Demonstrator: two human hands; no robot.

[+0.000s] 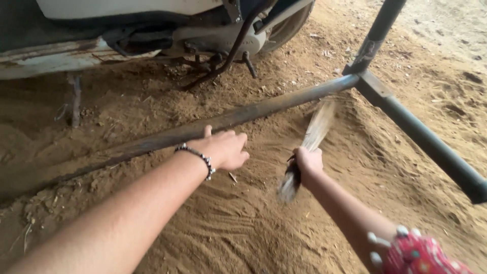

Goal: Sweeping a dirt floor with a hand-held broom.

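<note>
We see the right hand (308, 161) clamped around the handle of a small broom (309, 144), whose blurred bristles reach up almost to the metal pipe (264, 107) lying across the sandy ground (238, 223). The left hand (225, 148), a beaded bracelet (198, 158) at its wrist, rests with fingers curled loosely against the pipe's near side, holding nothing. Beyond the pipe stands a scooter (152, 30).

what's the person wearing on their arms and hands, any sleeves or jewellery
Both forearms are bare, with no gloves or rings visible. The left hand has a beaded bracelet of dark and silvery beads at the wrist. The right hand has nothing at the wrist; further up that arm is a red patterned sleeve with white bead-like trim.
</note>
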